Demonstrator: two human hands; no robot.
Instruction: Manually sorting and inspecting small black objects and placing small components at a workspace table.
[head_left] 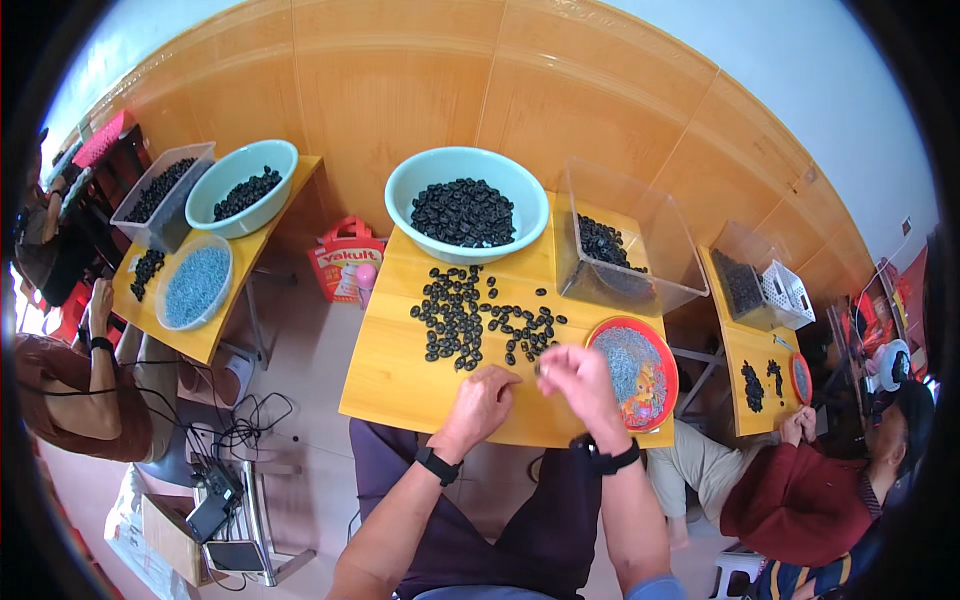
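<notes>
Many small black oval pieces (452, 318) lie spread over the yellow wooden table in front of me. My left hand (482, 402) rests near the table's front edge with its fingers curled in; what they hold, if anything, is hidden. Just to its right, my right hand (580, 380) is raised slightly over the table, thumb and fingers pinched together. A small dark spot shows at those fingertips, too tiny to name. Beside the right hand stands a round red-rimmed tray (672, 378) with a heap of small silver-grey metal parts (625, 358) on its patterned bottom.
At the table's back sit a light-blue basin (400, 190) full of black pieces and a clear plastic box (655, 215) partly filled with them. People work at side tables: one arm (95, 385) at left, one maroon sleeve (800, 505) at right. Cables (250, 425) lie lower left.
</notes>
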